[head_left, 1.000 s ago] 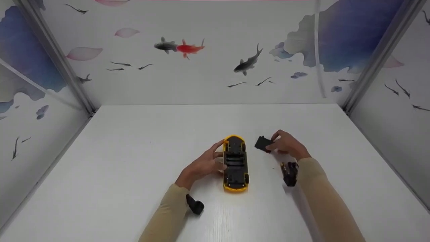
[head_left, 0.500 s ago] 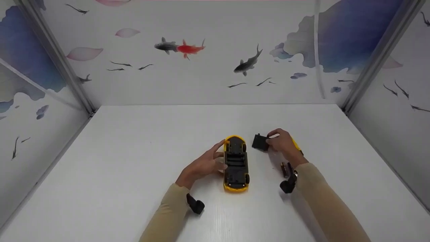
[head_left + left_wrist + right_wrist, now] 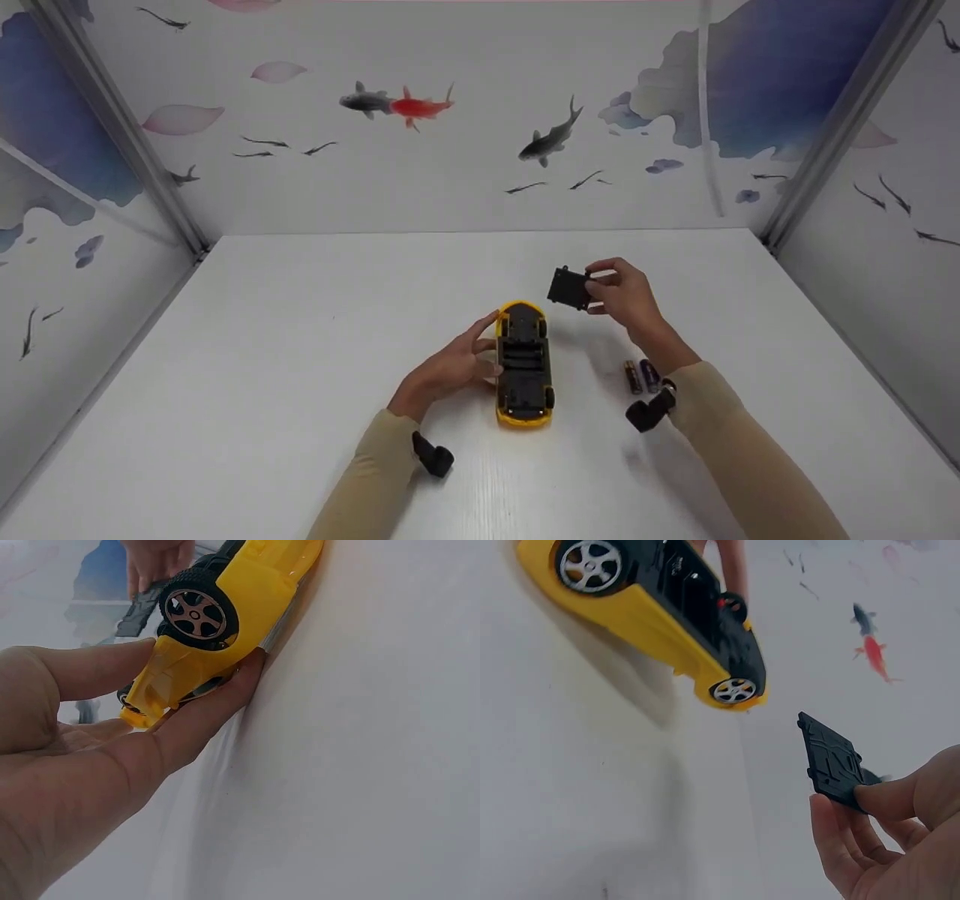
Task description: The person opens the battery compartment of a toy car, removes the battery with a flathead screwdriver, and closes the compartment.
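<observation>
Toy car point(image 3: 524, 365) on white table point(image 3: 300, 322).

Left hand point(image 3: 448, 369) flat, right hand point(image 3: 624, 295) raised, pinching.

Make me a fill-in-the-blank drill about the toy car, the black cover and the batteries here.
1. The yellow car lies with its wheels facing ____.
2. The black cover is pinched by the ____ hand.
3. The left hand touches the ____.
4. The number of batteries on the table is ____.

Missing words: up; right; car; two
</observation>
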The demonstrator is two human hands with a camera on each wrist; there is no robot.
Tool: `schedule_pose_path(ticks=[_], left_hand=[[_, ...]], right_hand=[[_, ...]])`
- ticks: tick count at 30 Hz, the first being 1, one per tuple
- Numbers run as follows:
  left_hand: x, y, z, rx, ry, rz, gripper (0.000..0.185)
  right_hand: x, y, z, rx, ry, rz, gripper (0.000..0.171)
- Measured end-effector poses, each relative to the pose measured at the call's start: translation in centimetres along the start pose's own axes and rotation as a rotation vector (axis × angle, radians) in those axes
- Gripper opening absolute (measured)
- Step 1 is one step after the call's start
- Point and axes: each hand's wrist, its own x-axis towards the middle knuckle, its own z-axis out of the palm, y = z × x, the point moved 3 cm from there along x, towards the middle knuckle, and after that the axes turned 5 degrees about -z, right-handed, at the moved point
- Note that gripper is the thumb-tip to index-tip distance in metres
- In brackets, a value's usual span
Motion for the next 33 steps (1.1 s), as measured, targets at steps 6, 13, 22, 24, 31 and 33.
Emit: schedule_pose_path(ticks=[6, 13, 22, 24, 31, 33], left_hand=[[0.0, 0.0, 0.0, 0.011, 0.002, 0.002, 0.097], [0.1, -0.1, 0.1, 0.002, -0.007, 0.011, 0.098], [0.0, 0.0, 0.0, -0.005, -0.006, 0.013, 0.098], [0.0, -0.1, 0.0, 0.003, -0.002, 0.012, 0.098], [0.2, -0.2, -0.1, -0.004, -0.002, 0.014, 0.1], [0.2, -0.3, -0.1, -0.003, 0.0, 0.012, 0.1]], right_hand=[[-1.2, -1.6, 0.4, -0.011, -0.013, -0.05, 0.036], [-2.5, -2.5, 0.9, 0.016, -0.016, -0.111, 0.034], [-3.5, -3.1, 1.6, 0.034, -0.02, -0.135, 0.032], [-3.7, -3.0, 1.9, 0.041, -0.026, -0.126, 0.031], [-4.1, -2.1, 3.3, 0.086, -0.081, -0.116, 0.029], [-4.2, -1.8, 3.6, 0.088, -0.094, -0.116, 0.03]])
